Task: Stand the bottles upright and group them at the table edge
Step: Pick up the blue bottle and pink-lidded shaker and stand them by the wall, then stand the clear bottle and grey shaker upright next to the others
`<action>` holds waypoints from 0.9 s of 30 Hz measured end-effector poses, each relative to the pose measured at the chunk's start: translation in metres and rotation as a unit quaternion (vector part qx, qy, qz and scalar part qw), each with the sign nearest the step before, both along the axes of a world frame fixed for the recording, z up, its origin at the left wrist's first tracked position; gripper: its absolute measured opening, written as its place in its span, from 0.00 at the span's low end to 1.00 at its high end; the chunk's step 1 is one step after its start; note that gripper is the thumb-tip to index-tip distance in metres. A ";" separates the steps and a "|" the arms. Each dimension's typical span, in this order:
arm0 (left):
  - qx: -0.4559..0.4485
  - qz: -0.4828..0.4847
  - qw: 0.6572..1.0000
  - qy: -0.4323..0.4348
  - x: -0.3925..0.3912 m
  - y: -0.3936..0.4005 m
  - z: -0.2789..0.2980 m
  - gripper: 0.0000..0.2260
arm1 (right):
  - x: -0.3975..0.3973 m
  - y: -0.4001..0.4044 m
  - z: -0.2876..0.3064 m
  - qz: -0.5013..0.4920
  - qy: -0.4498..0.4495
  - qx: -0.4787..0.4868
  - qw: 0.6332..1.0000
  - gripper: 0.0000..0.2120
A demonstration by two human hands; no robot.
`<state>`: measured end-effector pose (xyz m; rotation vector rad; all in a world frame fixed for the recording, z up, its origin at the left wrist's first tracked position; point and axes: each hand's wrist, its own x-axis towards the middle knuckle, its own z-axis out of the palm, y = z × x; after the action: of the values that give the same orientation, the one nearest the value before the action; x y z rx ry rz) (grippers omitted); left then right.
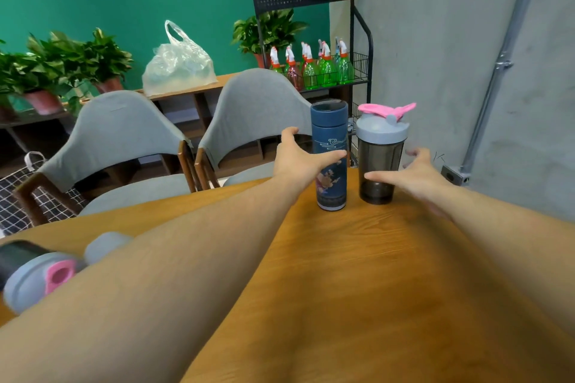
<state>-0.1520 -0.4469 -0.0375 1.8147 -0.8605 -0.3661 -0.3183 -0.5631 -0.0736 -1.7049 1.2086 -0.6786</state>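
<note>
Forearms: two bare arms are stretched forward over the wooden counter (357, 258).
Left grip (303, 155): spread open, thumb laid against the blue bottle (331, 158), not closed around it.
Right grip (410, 172): released, fingers spread beside the dark shaker bottle (380, 162) (contact cannot be judged).
Upright bottles: both are seen standing side by side near the counter's far edge.
Fallen bottle (37, 274): a grey-lidded shaker is seen lying on its side at the near left.
Background: two grey chairs (258, 109).
</note>
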 end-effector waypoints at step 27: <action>0.106 0.116 0.987 -0.030 0.089 0.432 0.046 0.12 | 0.088 0.349 0.059 0.205 0.011 -0.049 0.977 0.15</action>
<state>-0.0632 -0.0148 0.0087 2.1070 -0.6605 -0.2615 -0.2299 -0.2137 -0.0141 -1.9708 0.8081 -0.4714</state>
